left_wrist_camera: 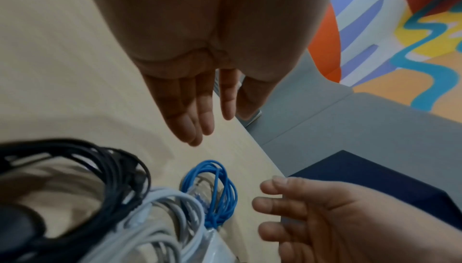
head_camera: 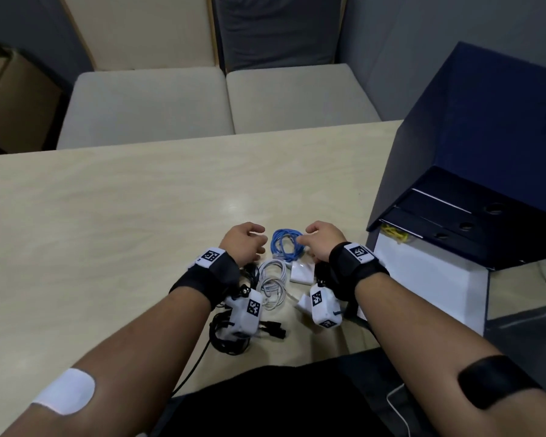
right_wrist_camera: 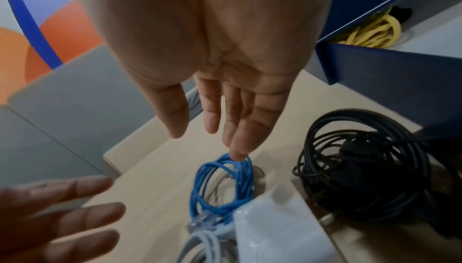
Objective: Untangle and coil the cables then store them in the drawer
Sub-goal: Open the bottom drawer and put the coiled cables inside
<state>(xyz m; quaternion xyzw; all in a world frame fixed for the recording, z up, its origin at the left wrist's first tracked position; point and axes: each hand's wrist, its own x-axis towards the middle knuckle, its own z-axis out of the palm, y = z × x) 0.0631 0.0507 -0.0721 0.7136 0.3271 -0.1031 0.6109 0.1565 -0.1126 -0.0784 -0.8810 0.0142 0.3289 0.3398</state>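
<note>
Between both hands on the bench (head_camera: pixel 108 216) lies the blue cable (head_camera: pixel 286 244), looped into a small coil. The left grip (head_camera: pixel 245 242) hovers just beside it, fingers relaxed and empty. The right grip (head_camera: pixel 320 241) is also spread, with one fingertip (right_wrist_camera: pixel 237 154) touching the coil's top. To lift it well, I judge the fingers should close across all the loops at once, so no turn springs loose or drags the white cable (head_camera: pixel 273 279) and white adapter (head_camera: pixel 301 271) lying against it. To the right, the open drawer (right_wrist_camera: pixel 387 63) holds a yellow cable (right_wrist_camera: pixel 370 32). No brand or legible writing shows; the wrist bands (head_camera: pixel 360 269) carry only square black-and-white marker patterns.
</note>
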